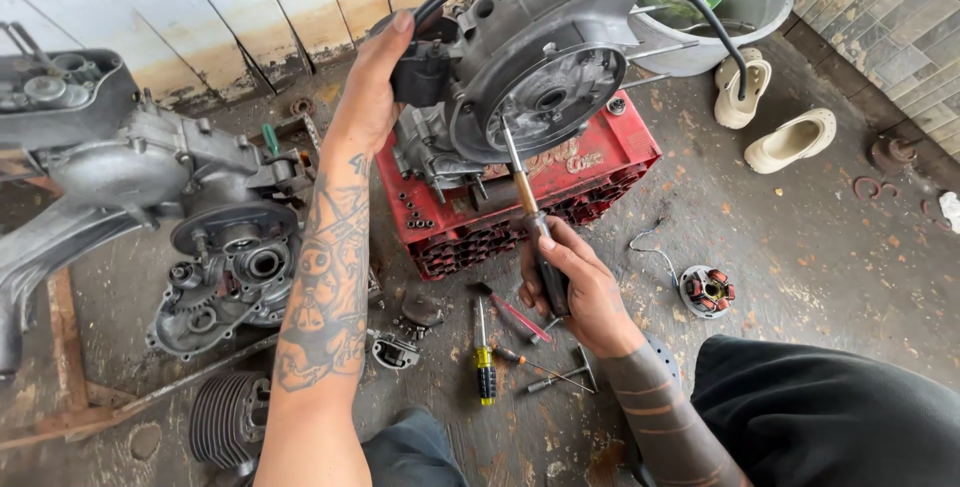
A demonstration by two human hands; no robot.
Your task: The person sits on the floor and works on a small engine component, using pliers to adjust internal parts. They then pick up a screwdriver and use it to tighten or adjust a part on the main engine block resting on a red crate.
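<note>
Your left hand (375, 87) clamps the black part on the side of the grey engine (520, 67), which rests on a red plastic crate (600, 162) ahead of both hands. Your right hand (575, 287) grips a screwdriver (530, 207), its tip set into the round flywheel housing (545, 97). Below that hand, a yellow-handled screwdriver (485, 367) lies on the concrete floor (800, 247); a second engine (180, 197) sits left of your forearm.

Both forearms are bare and heavily tattooed, the left hand (372, 87) above figures, the right hand (578, 282) above bands; dark trousers.
</note>
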